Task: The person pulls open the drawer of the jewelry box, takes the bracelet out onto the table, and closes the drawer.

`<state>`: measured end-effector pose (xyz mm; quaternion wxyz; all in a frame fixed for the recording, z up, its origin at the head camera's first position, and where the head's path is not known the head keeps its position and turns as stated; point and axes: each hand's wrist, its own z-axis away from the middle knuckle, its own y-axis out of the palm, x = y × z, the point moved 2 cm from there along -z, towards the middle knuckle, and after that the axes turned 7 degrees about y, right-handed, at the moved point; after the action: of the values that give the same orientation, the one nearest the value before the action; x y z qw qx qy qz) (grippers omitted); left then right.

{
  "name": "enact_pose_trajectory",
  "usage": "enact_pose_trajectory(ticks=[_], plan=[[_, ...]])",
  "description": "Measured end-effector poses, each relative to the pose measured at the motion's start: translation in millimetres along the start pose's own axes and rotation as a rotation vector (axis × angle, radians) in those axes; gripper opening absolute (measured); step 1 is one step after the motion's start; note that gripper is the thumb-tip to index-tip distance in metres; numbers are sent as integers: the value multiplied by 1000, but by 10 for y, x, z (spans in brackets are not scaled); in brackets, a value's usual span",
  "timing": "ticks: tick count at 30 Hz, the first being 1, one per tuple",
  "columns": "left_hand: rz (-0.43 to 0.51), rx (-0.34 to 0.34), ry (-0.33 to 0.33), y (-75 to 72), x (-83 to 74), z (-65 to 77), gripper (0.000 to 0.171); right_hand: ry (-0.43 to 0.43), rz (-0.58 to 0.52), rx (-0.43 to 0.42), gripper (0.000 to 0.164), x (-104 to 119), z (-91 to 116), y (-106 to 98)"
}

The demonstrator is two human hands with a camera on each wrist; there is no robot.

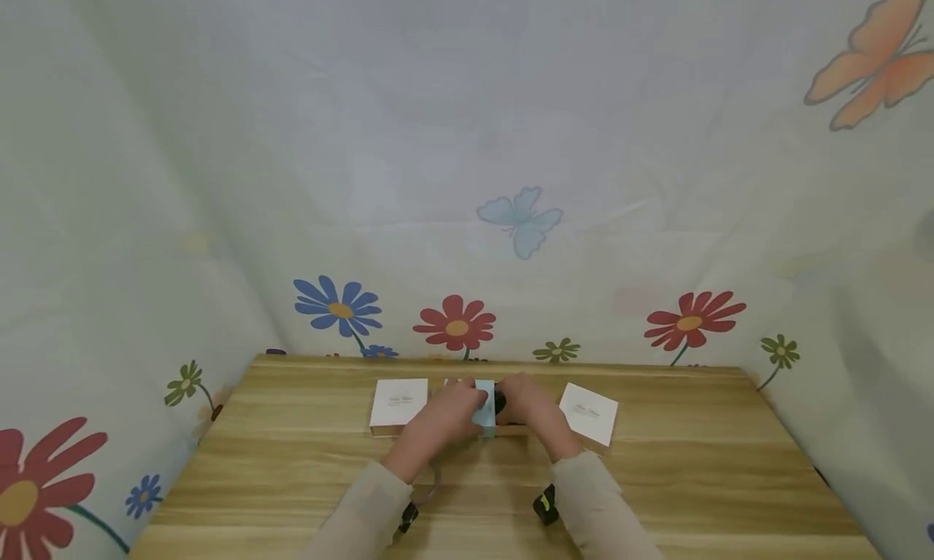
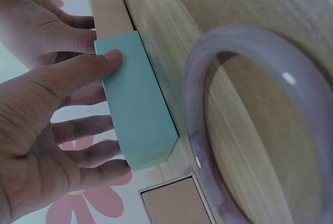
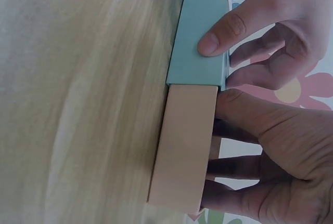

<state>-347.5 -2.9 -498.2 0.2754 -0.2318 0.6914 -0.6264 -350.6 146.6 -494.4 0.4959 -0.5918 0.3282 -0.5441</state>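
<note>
Between both hands a small drawer-style box lies on the table, a teal sleeve (image 2: 143,96) at its left and a tan inner drawer (image 3: 182,146) at its right. With the thumb on the near side and the fingers behind, my left hand (image 1: 454,412) grips the sleeve. My right hand (image 1: 533,406) holds the drawer from its far upper edge, its thumb right beside the sleeve's end. In the right wrist view the drawer extends well out of the sleeve. Something black (image 1: 499,399) shows between the hands in the head view; its lower part is hidden.
White-topped boxes with tan sides stand on either side: one (image 1: 399,403) at the left, another (image 1: 589,414) turned at an angle beside the right wrist. A pale purple bangle (image 2: 195,109) hangs at the left wrist. Behind the wooden table (image 1: 700,463) rises a flowered curtain (image 1: 409,138).
</note>
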Motion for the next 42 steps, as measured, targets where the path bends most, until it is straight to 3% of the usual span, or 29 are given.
enact_pose_trajectory(ticks=[8,12,16,22,28,32,35,42], plan=[[-21,23,9,5,23,-64,41,-19,-33,-43,22,-45,-3,29],[-45,25,30,-18,31,-83,40,18,2,-51,22,-30,-10,33],[-48,6,33,-39,35,-72,39,72,124,-93,24,40,1,47],[-20,-31,24,45,24,14,39,82,376,-235,34,186,126,128],[29,-61,41,73,-7,13,38,178,287,-245,36,193,246,72],[29,-46,11,21,-16,11,38,160,185,-228,32,195,329,-38],[19,-28,-4,-1,-13,10,39,146,144,-234,43,187,397,-87],[-3,-33,-28,-14,3,7,38,51,177,-292,59,188,541,-65]])
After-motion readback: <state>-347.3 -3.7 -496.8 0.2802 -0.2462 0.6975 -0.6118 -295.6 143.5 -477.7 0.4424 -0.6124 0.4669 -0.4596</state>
